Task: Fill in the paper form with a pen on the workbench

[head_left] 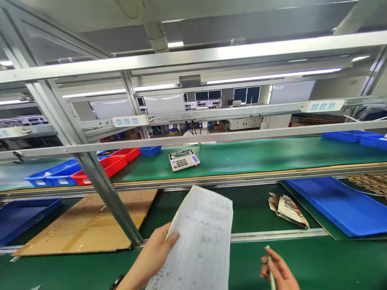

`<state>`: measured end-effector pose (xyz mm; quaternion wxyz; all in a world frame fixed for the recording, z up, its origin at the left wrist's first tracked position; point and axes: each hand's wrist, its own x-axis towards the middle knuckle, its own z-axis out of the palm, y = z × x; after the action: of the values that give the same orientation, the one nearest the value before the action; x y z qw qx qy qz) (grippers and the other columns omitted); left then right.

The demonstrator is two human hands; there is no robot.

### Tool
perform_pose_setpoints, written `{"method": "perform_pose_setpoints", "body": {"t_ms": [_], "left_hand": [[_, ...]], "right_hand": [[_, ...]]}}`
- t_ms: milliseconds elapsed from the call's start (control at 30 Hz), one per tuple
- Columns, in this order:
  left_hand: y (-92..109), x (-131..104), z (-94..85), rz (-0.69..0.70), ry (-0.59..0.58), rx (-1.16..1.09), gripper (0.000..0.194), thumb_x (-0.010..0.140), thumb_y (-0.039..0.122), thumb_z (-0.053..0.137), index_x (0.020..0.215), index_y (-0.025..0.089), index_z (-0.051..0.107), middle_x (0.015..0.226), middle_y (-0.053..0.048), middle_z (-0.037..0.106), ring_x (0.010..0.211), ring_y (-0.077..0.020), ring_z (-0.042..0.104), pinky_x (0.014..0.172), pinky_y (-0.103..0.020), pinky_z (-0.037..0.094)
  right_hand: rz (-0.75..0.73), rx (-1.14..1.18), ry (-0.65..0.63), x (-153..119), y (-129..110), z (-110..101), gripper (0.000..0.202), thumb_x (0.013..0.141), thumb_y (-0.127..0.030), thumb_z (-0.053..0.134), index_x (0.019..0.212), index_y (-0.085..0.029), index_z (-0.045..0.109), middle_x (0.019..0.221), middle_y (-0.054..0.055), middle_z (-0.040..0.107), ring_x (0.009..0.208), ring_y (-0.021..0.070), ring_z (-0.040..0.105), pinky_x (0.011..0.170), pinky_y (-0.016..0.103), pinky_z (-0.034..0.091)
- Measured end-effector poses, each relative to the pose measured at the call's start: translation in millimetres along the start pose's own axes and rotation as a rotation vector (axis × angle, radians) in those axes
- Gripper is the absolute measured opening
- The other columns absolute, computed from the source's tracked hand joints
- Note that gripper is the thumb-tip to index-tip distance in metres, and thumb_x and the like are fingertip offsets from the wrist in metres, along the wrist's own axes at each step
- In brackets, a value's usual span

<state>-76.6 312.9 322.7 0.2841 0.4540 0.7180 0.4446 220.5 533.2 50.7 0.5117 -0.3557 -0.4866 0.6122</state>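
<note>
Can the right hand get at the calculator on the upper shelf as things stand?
Probably not directly: the right hand already grips a pen, and the calculator sits on the raised green shelf behind a metal rail. Nothing else blocks it.

A calculator [183, 159] sits on the shelf [272, 155], bins [90, 167] to its left, cardboard [87, 225] below them.
</note>
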Motion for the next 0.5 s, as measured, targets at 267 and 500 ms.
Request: {"method": "perform_pose_setpoints", "body": {"t_ms": [267,500], "left_hand": [[131.8,181.3,79.1,0.158,0.173,-0.178,0.05,0.09,0.051,0.061,0.119,0.011,0.069,0.117,-0.017,0.077,0.104,-0.0321,0.073,0.092,-0.042,0.057],[156.7,294.7,113.2,0.053,0.415,0.214,0.032,0.094,0.024,0.054,0.123,0.012,0.061,0.13,-0.024,0.07,0.119,-0.0352,0.067,0.095,-0.042,0.053]], "right_hand": [[-0.174,0.302,-0.036,96.0,-216.7,-44.3,0.059,0.075,-0.054,0.085,0.121,-0.02,0.071,0.121,0.017,0.075,0.117,0.0357,0.072,0.095,0.043,0.065],[-0.31,0.022,-0.226,185.8,-297.3,4.2,0.047,0.08,-0.048,0.086,0.114,-0.023,0.067,0.11,0.012,0.079,0.104,0.0265,0.076,0.089,0.034,0.063]]}}
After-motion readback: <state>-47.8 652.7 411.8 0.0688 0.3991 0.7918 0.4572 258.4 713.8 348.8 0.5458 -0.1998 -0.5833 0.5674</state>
